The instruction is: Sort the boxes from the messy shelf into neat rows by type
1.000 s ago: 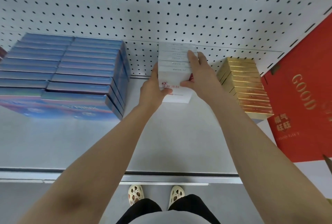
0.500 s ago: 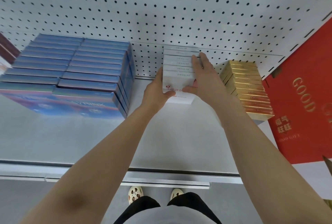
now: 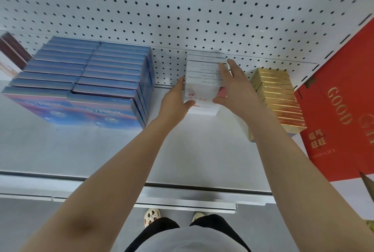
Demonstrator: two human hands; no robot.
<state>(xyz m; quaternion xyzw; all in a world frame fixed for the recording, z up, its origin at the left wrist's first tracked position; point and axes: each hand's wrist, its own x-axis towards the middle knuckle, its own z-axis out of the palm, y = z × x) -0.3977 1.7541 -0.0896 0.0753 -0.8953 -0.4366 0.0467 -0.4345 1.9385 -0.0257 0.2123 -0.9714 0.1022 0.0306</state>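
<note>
Row of white boxes (image 3: 205, 78): position unchanged since the earlier frames, mid-shelf (image 3: 81, 150) against the pegboard (image 3: 182, 9), between the blue boxes (image 3: 87, 81) and gold boxes (image 3: 277, 98). White faces, grey lettering, red print on the front box. Left hand (image 3: 176, 101) grips the row's left side, thumb across the front; right hand (image 3: 235, 92), now with thumb drawn slightly off the front face, lies straight-fingered along the right side. Lettering blurred; gold row partly hidden by the right forearm.

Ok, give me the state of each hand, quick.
Left hand: holding the front white box.
Right hand: open, pressing the same row's side.
</note>
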